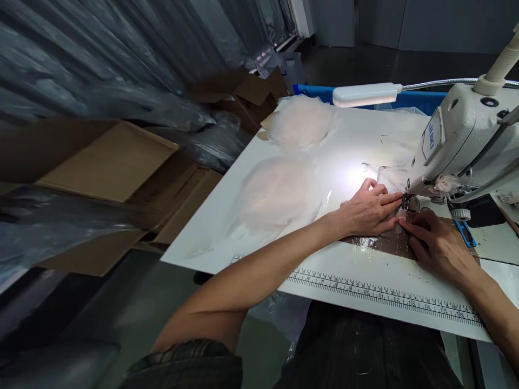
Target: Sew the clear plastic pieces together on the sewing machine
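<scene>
My left hand (371, 209) lies beside the presser foot (405, 201) of a white sewing machine (458, 132). Its fingers are stretched out and apart, with the tips at a small piece of pale sheer fabric (401, 216). From the other side, my right hand (440, 243) pinches the edge of that fabric between thumb and forefinger, just in front of the foot. Part of the fabric is hidden under the fingers. Beneath the hands is a shiny brown strip (381, 246) on the white tabletop (251, 254).
Two heaps of pale sheer fabric (275, 192) lie on the left of the table. Blue thread snips (465, 233) and a dark phone-like slab (484, 210) are right of the needle. A lamp (365, 94) hangs above. Open cardboard boxes (109, 162) stand at the left.
</scene>
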`<state>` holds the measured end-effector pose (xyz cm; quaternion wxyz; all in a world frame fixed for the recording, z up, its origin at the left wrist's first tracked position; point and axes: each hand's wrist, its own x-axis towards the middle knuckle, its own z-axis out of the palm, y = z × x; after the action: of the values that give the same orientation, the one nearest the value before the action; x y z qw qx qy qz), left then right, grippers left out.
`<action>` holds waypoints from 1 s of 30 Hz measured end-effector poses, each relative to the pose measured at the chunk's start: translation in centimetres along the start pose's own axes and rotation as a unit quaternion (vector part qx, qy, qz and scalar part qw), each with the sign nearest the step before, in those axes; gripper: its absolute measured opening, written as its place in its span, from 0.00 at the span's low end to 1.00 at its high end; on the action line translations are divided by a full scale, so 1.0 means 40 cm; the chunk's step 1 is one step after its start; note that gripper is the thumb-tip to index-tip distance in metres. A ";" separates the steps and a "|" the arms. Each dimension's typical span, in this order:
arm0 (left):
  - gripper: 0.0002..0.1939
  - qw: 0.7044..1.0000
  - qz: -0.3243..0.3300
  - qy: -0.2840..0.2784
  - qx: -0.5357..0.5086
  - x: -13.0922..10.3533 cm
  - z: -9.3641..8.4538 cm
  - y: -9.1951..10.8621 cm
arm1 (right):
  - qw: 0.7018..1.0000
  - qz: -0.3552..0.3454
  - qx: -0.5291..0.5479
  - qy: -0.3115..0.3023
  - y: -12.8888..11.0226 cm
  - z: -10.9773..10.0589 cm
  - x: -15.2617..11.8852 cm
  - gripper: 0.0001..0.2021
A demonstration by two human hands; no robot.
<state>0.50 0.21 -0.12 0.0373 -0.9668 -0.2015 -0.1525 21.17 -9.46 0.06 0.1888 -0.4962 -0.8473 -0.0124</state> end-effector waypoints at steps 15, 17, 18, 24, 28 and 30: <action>0.11 0.982 0.121 0.140 -0.044 -0.013 0.005 0.001 | 0.998 0.056 0.035 -0.005 -0.008 -0.003 0.001 0.18; 0.11 0.982 0.139 0.115 -0.054 -0.014 0.005 0.001 | 0.997 0.056 0.043 0.000 -0.007 -0.002 0.001 0.18; 0.11 0.983 0.144 0.098 -0.057 -0.014 0.005 0.000 | 0.998 0.055 0.044 0.004 -0.006 -0.001 0.001 0.18; 0.12 0.986 0.153 0.040 -0.061 -0.016 0.000 -0.008 | 0.998 0.058 0.033 0.007 -0.006 -0.001 0.003 0.18; 0.12 0.986 0.155 0.049 -0.044 -0.017 -0.014 -0.003 | 0.998 0.059 0.036 0.008 -0.008 -0.003 0.002 0.18; 0.12 0.987 0.150 0.052 -0.038 -0.017 -0.022 0.000 | 0.997 0.063 0.037 0.003 -0.007 -0.002 0.002 0.18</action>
<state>-0.36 -0.16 0.51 0.0332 -0.9776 -0.0458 -0.2028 20.93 -9.57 0.20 0.2099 -0.5409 -0.8140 0.0297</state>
